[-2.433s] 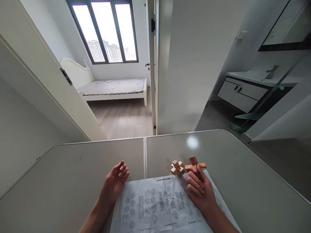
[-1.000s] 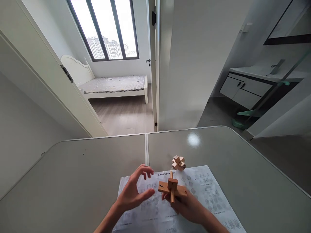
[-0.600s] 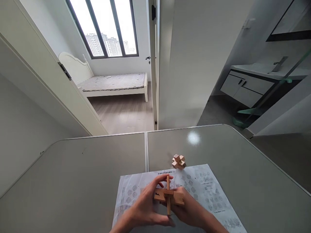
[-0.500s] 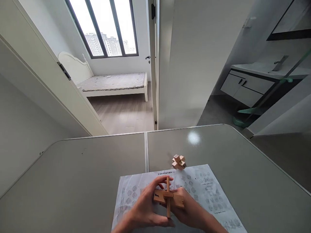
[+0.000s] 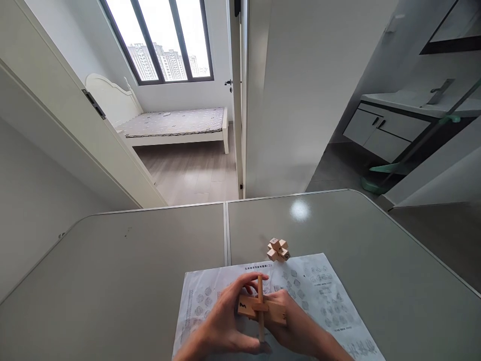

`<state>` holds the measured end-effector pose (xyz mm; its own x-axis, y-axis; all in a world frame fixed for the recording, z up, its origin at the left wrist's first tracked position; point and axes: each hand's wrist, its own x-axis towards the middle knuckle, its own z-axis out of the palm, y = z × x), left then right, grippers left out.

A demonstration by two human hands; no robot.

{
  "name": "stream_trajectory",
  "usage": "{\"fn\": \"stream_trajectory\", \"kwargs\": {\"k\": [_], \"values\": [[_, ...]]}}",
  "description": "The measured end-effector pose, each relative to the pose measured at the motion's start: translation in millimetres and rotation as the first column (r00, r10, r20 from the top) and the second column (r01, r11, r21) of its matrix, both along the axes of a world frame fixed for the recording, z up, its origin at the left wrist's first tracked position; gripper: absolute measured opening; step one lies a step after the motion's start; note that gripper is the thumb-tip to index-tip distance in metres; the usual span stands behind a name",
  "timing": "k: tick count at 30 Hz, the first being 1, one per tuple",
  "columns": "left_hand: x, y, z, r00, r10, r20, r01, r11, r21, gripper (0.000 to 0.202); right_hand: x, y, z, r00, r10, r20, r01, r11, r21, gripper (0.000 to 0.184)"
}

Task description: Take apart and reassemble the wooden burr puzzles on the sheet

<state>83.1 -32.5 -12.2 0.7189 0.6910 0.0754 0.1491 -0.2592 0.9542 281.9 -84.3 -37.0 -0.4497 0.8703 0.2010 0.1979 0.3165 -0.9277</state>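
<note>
Both hands hold a partly joined wooden interlocking puzzle (image 5: 246, 305) above the printed sheet. It has a wide flat piece with dark marks at its ends, a narrow stick (image 5: 260, 286) standing across it, and a short piece (image 5: 259, 307) at the crossing. My left hand (image 5: 221, 321) spans the stick, index finger at its top end and thumb at its bottom end. On the right side, my right hand (image 5: 293, 321) grips the flat piece from behind and below; some of its fingers are hidden. Beyond the hands sits a second, assembled wooden burr puzzle (image 5: 278, 250).
The sheet (image 5: 330, 291), printed with puzzle diagrams, lies on a grey table (image 5: 131, 281) with a pale seam and light edging. Past the table are a doorway with a bed (image 5: 176, 123), a wall, and a washroom cabinet (image 5: 383, 128) at right.
My view has shifted slightly. The stick's lower end now shows a little lower, with my left finger and thumb still on its ends. Both hands keep their hold; the assembled puzzle stays put.
</note>
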Motion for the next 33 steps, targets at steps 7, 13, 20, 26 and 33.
{"fn": "stream_trajectory", "kwargs": {"k": [7, 13, 20, 26, 33], "values": [[0.7, -0.1, 3.5, 0.999, 0.022, 0.042, -0.019, 0.997, -0.080, 0.094, -0.7, 0.3, 4.9, 0.995, -0.035, -0.094, 0.026, 0.995, -0.093, 0.032], [3.5, 1.6, 16.3, 0.989, 0.071, 0.129, -0.034, 0.961, -0.273, 0.089, 0.5, 0.8, 2.3, 0.987, -0.101, -0.126, 0.077, 0.980, -0.184, 0.041], [3.1, 1.4, 17.1, 0.984, 0.101, 0.150, -0.052, 0.952, -0.300, 0.085, 1.9, 0.1, -1.4, 0.973, -0.154, -0.173, 0.111, 0.966, -0.235, 0.033], [6.8, -0.1, 23.3, 0.973, 0.180, 0.146, -0.141, 0.960, -0.243, 0.079, 2.3, 1.8, 2.4, 0.951, -0.252, -0.181, 0.207, 0.950, -0.235, 0.034], [9.5, -3.6, 23.6, 0.965, 0.245, 0.092, -0.218, 0.948, -0.234, 0.073, 2.6, 1.2, -2.6, 0.937, -0.306, -0.168, 0.271, 0.941, -0.202, 0.029]]}}
